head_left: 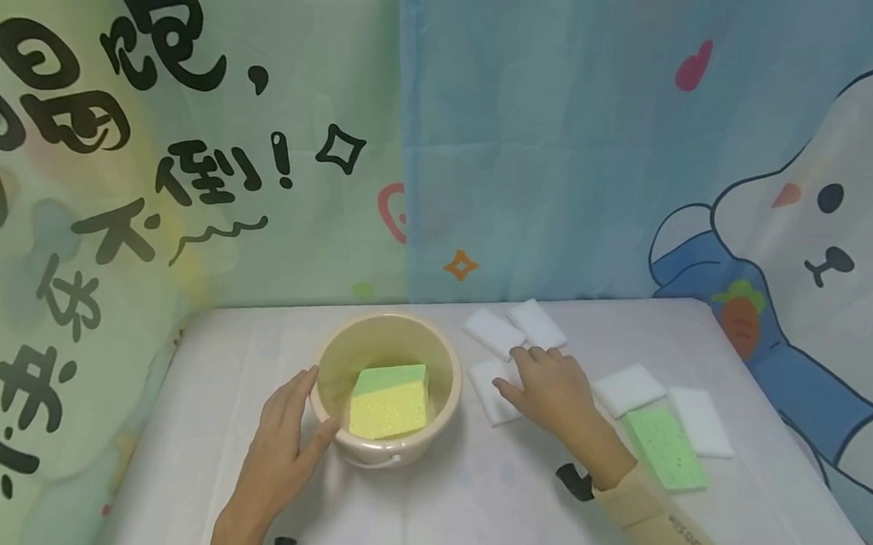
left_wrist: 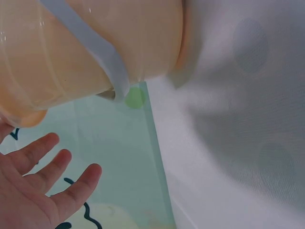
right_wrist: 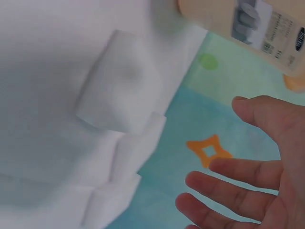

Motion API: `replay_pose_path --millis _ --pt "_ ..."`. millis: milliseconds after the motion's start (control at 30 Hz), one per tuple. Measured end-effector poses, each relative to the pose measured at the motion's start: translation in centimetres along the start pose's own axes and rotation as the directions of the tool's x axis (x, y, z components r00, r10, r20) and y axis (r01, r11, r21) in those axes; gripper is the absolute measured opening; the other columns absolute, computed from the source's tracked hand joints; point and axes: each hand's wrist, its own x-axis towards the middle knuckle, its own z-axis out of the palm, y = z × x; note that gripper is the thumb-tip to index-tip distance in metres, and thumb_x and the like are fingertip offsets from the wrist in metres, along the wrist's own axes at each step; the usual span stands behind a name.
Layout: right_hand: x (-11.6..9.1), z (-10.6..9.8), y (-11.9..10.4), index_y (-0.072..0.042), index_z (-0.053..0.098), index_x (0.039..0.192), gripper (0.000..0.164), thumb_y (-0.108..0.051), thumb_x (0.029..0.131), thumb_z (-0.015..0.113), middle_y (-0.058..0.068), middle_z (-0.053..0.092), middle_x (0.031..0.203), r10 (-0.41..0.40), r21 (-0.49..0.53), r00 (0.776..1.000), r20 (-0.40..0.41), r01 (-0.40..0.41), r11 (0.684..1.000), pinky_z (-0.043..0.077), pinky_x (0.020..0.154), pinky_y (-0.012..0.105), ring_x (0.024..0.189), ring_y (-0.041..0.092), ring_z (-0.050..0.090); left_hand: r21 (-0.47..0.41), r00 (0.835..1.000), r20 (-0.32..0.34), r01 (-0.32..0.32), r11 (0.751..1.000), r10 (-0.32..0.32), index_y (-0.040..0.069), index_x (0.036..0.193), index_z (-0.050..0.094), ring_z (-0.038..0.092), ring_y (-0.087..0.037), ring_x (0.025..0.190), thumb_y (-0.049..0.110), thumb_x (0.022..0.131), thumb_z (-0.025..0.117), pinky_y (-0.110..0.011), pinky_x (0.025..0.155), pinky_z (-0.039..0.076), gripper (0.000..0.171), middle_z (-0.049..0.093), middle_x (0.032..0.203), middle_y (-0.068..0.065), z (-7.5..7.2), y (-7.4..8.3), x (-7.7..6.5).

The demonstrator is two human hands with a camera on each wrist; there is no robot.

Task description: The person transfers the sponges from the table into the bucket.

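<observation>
A cream bucket stands on the table with a yellow sponge block and a green one inside, lying against each other. My left hand rests at its left rim, thumb by the front edge; in the left wrist view the other fingers spread loosely below the bucket wall. To the right of the bucket, my right hand hovers over a white sponge block and partly covers it. Its fingers are spread with nothing between them in the right wrist view, beside the white block.
Two more white blocks lie behind the right hand. Right of the forearm are two others and a flat green sponge. A printed curtain hangs along the table's back edge. The bucket has a grey handle.
</observation>
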Motion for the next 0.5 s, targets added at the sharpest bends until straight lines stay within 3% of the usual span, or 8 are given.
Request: replay_pose_path --millis 267,500 --pt "-0.1 1.8 -0.1 0.002 0.063 0.090 0.047 -0.043 0.087 0.074 0.012 0.057 0.068 0.079 0.025 0.995 0.053 -0.080 0.996 0.047 0.053 0.045 0.062 0.035 0.057 -0.001 1.000 0.001 0.002 1.000 -0.002 0.015 0.158 0.030 0.034 -0.037 0.141 0.027 0.097 0.067 -0.060 0.110 0.031 0.073 0.037 0.156 -0.014 0.0 0.0 0.0" --pt "0.1 3.1 -0.5 0.006 0.063 0.097 0.056 -0.048 0.086 0.075 0.015 0.059 0.076 0.127 0.051 0.980 0.152 -0.136 0.989 0.051 0.059 0.047 0.068 0.036 0.061 0.003 1.000 0.000 0.005 1.000 -0.005 0.017 0.159 0.029 0.033 -0.036 0.142 0.026 0.096 0.068 -0.060 0.111 0.031 0.074 0.037 0.156 -0.014 0.0 0.0 -0.1"
